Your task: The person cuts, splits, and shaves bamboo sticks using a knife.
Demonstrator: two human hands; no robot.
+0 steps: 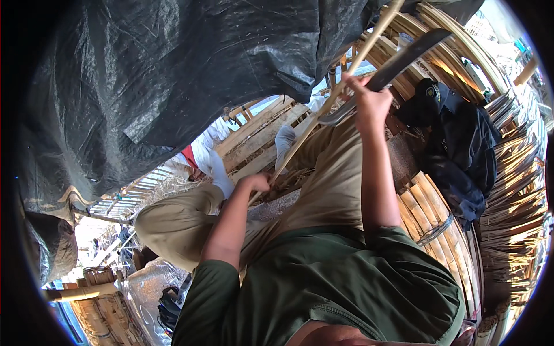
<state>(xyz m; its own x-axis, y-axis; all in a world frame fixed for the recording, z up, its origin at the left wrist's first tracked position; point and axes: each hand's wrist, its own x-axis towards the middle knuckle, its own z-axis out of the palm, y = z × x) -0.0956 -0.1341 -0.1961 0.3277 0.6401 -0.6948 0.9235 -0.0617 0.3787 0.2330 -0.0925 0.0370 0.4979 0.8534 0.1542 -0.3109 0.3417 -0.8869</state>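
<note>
A long, pale bamboo strip (301, 140) runs slantwise from my lap up to the top right. My left hand (259, 182) is closed around its lower part, beside my bent knee. My right hand (371, 104) grips a long curved knife (407, 59) at its middle. The dark, broad part of the knife points up and right, while a shiny, narrower part shows on the other side of my hand, close against the strip. Fingers of my right hand lie at the strip's edge; whether they press on it I cannot tell.
A black plastic sheet (190, 63) hangs across the upper left. Bundled bamboo slats (430, 207) and dark clothing (461, 135) lie at my right, with a wall of thin sticks (516, 190) beyond. Wooden planks (259, 135) lie ahead. My socked foot (284, 143) is near the strip.
</note>
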